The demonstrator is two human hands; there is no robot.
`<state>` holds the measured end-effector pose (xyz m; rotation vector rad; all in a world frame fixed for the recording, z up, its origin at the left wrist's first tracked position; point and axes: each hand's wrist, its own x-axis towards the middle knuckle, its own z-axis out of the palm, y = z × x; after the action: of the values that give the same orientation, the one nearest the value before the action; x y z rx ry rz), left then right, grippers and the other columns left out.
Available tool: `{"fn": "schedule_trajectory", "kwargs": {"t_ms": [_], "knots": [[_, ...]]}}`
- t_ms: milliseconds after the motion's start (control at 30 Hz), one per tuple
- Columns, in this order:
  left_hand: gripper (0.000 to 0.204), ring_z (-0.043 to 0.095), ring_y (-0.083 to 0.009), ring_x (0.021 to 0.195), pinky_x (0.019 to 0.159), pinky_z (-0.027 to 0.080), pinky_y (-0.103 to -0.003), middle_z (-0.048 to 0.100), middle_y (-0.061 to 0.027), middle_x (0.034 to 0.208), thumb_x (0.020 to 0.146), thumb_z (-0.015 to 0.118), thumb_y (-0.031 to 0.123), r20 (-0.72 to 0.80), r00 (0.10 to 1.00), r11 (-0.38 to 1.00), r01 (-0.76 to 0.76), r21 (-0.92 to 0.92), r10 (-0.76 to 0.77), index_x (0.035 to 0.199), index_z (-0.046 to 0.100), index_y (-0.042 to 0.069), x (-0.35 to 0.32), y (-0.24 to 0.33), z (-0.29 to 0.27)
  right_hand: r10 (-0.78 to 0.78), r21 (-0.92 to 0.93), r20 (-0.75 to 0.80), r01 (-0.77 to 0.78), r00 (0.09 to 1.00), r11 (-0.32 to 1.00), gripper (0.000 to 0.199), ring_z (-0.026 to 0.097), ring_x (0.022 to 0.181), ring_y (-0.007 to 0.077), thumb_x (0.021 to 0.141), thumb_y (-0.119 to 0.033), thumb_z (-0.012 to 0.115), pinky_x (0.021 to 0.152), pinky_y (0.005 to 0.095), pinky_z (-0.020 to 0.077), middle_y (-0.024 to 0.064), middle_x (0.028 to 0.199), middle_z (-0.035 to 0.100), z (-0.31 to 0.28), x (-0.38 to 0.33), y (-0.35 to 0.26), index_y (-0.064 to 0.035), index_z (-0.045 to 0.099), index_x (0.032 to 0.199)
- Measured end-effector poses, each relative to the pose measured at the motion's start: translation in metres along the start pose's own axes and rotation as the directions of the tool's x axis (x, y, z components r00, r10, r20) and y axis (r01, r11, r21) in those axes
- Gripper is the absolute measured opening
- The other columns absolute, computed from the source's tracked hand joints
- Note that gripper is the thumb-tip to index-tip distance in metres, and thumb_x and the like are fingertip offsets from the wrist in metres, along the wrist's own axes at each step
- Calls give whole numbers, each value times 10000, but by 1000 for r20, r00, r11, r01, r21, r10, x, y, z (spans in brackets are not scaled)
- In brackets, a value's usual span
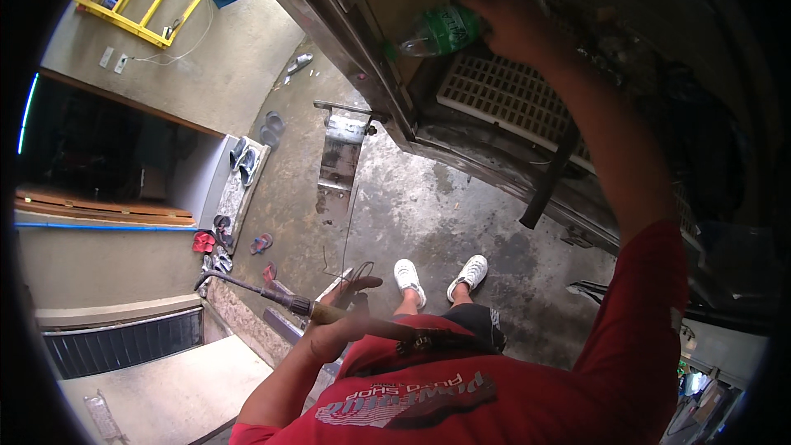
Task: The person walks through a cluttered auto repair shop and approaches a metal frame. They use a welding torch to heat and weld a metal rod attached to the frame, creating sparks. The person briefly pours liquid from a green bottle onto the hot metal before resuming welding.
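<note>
My left hand (339,331) holds a gas torch (298,304) across its palm at my chest. The torch has a brass-coloured body and a thin, bent tip pointing left. Some of this hand's fingers are stretched out past the torch, and a thin bent wire (368,268) shows just beyond them. Up at the right, my right hand (501,18) grips a clear plastic bottle (441,31) with a green label. The bottle lies tilted, its cap end toward the lower left, inside the dark metal frame. Shadow hides part of the right fingers.
A vehicle's metal door frame (387,86) surrounds my right arm. Inside are a white slotted plastic panel (511,99) and a dark bar (548,177). A metal plate piece (341,148) stands on the concrete floor. Shoes (243,161) line the doorway step; a yellow rack (148,0) hangs on the wall.
</note>
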<state>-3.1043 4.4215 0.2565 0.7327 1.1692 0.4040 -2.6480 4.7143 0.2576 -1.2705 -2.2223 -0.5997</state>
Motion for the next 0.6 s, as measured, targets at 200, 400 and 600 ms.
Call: {"fn": "schedule_trajectory", "kwargs": {"t_ms": [200,400,600], "knots": [[813,502,-105,741,648,418,-251,493,4,871,721,763,223,-4,1000,1000,-5,13,5,1455,492,3,4,-1,2,82,59,14,-83,997,995,683,610,1206,295,673,-19,745,978,524,482,73,1203,667,9,-12,-7,-154,616,1331],[802,493,-105,713,626,407,-254,486,3,846,731,768,220,25,1000,1000,4,-4,-4,1453,491,4,6,9,12,77,60,3,-77,997,995,687,605,1219,284,675,-19,749,973,521,484,65,1225,656,8,-13,-7,-151,611,1335],[802,481,-102,698,611,401,-252,479,3,840,727,774,224,13,1000,1000,1,1,-1,1444,494,0,7,8,11,86,65,13,-87,996,994,666,605,1213,272,688,-16,740,947,517,490,55,1180,654,9,-10,-7,-152,614,1328]]}}
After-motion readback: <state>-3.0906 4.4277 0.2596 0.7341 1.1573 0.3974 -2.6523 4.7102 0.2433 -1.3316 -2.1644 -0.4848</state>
